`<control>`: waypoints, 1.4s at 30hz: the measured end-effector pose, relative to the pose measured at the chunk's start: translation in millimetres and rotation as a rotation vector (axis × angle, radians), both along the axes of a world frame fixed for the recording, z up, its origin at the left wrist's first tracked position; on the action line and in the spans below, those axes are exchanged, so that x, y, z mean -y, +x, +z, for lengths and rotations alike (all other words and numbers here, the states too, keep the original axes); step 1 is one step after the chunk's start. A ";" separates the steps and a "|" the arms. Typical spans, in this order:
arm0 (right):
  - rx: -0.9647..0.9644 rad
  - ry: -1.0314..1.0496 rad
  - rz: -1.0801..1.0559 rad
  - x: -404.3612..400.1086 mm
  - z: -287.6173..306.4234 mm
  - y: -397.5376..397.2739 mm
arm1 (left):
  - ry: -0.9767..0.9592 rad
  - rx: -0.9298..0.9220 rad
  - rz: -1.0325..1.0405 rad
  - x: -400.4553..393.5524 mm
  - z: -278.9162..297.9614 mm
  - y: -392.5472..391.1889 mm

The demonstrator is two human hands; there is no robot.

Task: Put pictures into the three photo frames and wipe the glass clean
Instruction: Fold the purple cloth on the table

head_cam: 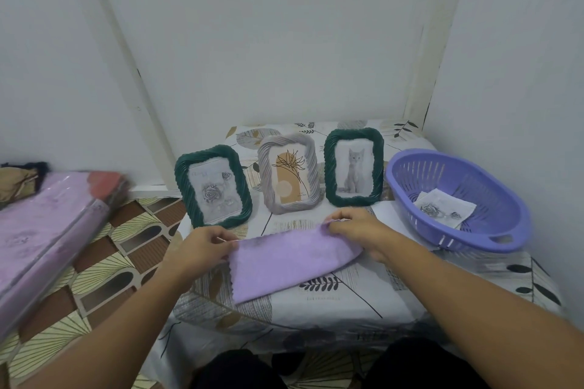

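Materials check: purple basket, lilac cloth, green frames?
Purple basket: likely moulded plastic, slotted walls, slight sheen. Lilac cloth: soft matte fabric, probably microfibre, zigzag-cut edge, drapes limp. Green frames: rope-twist moulding, probably plastic or resin; can't confirm.

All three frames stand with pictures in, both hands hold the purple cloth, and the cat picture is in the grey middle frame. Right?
Not quite. The head view shows the cat picture in the right green frame; the grey middle frame holds a flower drawing. The rest stands: left hand and right hand hold the purple cloth.
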State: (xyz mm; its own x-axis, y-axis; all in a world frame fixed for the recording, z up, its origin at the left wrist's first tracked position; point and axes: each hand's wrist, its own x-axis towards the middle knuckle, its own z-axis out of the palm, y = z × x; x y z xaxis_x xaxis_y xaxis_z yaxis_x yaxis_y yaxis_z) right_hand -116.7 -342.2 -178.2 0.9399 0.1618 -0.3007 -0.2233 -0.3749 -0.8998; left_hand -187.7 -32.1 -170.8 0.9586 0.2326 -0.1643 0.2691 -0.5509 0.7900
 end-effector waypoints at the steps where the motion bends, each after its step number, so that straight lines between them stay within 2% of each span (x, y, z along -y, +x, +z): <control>1: -0.011 0.007 -0.002 0.2 1.3 0.6 | -0.024 0.002 0.010 -0.5 -0.1 0.3; 5: -0.021 -0.020 -0.069 0.4 -4.0 5.9 | -0.085 -0.005 0.056 -7.0 -3.5 4.0; 7: 0.018 -0.016 -0.142 -0.7 -7.3 7.5 | -0.054 0.008 0.065 -5.7 -4.0 6.7; 11: 0.060 -0.046 -0.151 -7.1 -9.1 6.8 | 0.160 0.020 0.030 3.5 -2.6 12.2; 14: 0.087 -0.035 -0.147 -9.2 -12.8 10.0 | 0.249 0.011 0.022 5.9 -2.9 14.6; 16: 0.107 -0.049 -0.144 -6.7 -17.5 13.2 | 0.395 0.007 -0.013 7.1 -2.7 13.9; 19: 0.170 -0.134 -0.172 -3.0 -23.1 17.0 | 0.570 0.032 -0.030 8.6 -3.5 15.2; 21: 0.212 -0.218 -0.192 -1.9 -24.9 17.6 | 0.620 0.058 -0.046 10.2 -5.4 17.3; 25: 0.191 -0.358 -0.081 1.2 -23.0 17.9 | 0.753 0.186 -0.143 24.6 -7.7 18.9; 29: 0.157 -0.440 -0.001 3.9 -17.6 20.3 | 0.673 0.320 -0.332 71.8 2.3 11.6; 34: 0.147 -0.298 -0.068 5.5 -17.0 20.9 | 0.519 0.316 -0.492 134.5 -2.6 9.3; 39: 0.120 -0.222 -0.116 16.8 -15.4 21.3 | 0.506 0.237 -0.564 164.8 -13.0 11.2; 42: 0.089 -0.240 -0.111 21.1 -15.3 22.1 | 0.589 0.247 -0.601 168.4 -21.6 11.4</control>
